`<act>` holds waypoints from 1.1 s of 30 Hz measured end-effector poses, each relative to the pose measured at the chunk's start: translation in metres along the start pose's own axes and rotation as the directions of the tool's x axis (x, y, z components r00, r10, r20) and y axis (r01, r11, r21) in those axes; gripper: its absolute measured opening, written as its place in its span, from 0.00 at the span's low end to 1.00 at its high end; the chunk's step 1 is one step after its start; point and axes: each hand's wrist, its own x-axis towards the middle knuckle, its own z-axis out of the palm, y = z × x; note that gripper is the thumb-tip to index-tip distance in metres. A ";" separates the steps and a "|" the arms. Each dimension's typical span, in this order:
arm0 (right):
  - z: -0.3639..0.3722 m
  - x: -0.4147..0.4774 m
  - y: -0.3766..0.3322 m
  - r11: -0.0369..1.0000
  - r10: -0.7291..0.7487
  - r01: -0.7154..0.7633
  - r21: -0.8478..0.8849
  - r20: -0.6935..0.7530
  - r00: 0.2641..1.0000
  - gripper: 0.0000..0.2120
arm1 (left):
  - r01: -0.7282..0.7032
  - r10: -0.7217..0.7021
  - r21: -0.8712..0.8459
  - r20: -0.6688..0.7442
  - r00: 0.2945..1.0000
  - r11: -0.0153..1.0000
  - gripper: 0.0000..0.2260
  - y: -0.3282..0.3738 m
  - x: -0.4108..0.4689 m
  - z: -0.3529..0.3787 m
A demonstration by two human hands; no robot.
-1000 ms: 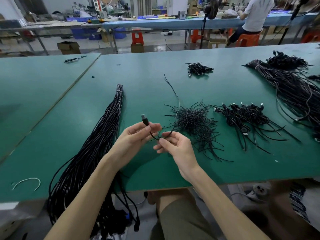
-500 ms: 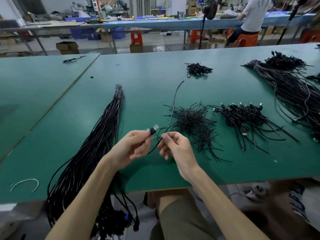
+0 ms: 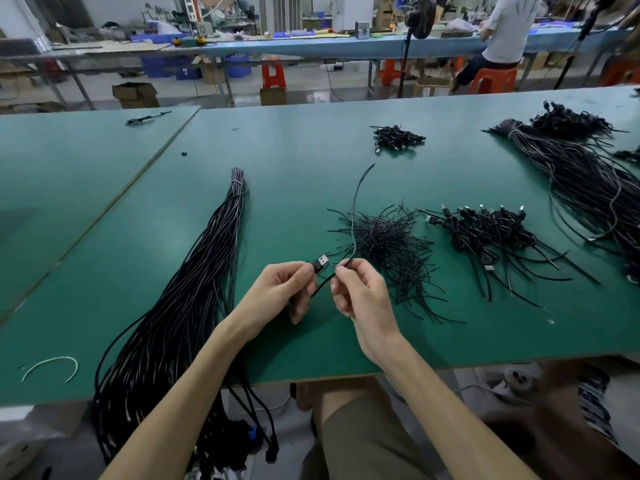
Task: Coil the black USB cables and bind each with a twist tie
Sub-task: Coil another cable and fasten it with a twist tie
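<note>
Since a second ago the black USB plug with a silver metal end point(image 3: 321, 262) has turned from pointing up and left to pointing up and right. The free tail of the thin black USB cable point(image 3: 353, 216) has swung from a leftward lean to a rightward one.

The left hand point(image 3: 277, 292) pinches the plug body between thumb and forefinger, its metal end aimed toward the right hand point(image 3: 360, 299). The right hand pinches the cable between thumb and fingertips just beside the plug. A short slack run of cable dips between the two hands, which are close together but not touching.

From the right fingers the cable's long axis runs away from the person, nearly straight, and bends rightward at its far tip. Both hands are over the near part of the green table mat point(image 3: 298, 161).

Behind them lies a loose heap of short black twist ties point(image 3: 388, 240), with a pile of coiled black cables point(image 3: 485, 226) to its right. On the left, a long bundle of straight black cables point(image 3: 207, 271) stretches from mid-table over the near edge.
</note>
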 end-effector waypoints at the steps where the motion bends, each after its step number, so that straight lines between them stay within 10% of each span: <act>1: 0.000 0.000 0.000 1.000 -0.001 0.001 0.001 -0.004 1.000 0.05 | -0.002 0.002 -0.008 0.014 1.000 1.000 0.18 0.000 0.000 0.001; 21: 0.001 0.000 -0.002 0.997 0.011 -0.005 0.078 -0.074 0.997 0.06 | 0.122 -0.076 -0.267 0.175 0.982 0.956 0.16 -0.001 0.001 -0.002; 33: 0.002 -0.002 -0.005 0.997 0.007 -0.003 0.078 -0.050 0.999 0.09 | -0.011 0.015 -0.024 0.162 0.987 1.000 0.23 -0.004 0.001 0.003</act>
